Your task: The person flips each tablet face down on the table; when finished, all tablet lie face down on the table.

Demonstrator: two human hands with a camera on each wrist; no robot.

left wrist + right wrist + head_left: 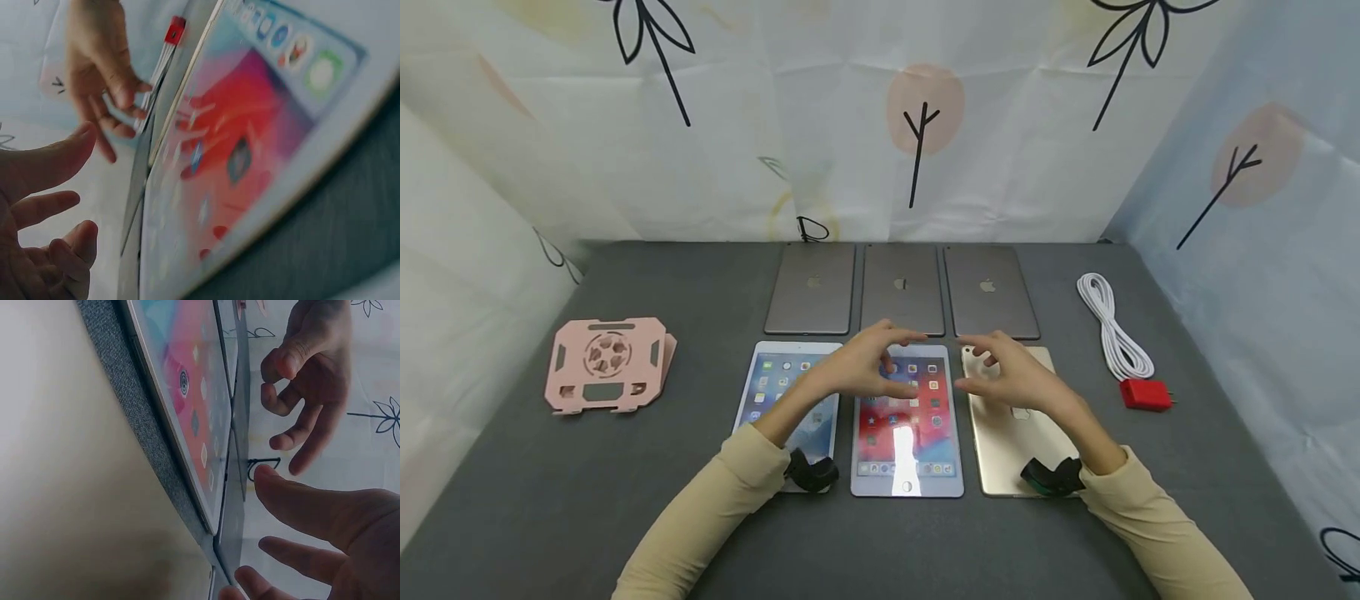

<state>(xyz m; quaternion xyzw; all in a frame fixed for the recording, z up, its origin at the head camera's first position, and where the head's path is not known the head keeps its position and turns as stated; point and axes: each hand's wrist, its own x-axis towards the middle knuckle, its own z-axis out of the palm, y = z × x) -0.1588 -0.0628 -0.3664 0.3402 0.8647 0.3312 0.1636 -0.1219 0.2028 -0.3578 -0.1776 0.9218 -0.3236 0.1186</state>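
My left hand (867, 364) hovers over the upper left part of the middle tablet (880, 450), thumb and fingers spread and holding nothing. Facing it, my right hand (1013, 377) is above the gold tablet (1000, 450), which lies back side up; its fingers are also apart. A gap separates the two sets of fingertips. The middle tablet's lit screen shows app icons on a red and blue background. To its left lies another white tablet (767, 392), screen lit, partly hidden by my left forearm. Both wrist views show bent, spread fingers clear of the middle tablet.
Three grey tablets, left (812, 304), middle (901, 304) and right (996, 304), lie face down in a back row. A pink stand (606, 367) is at the left. A coiled white cable (1108, 321) and red charger (1145, 394) lie right. Patterned cloth walls edge the grey table (700, 533).
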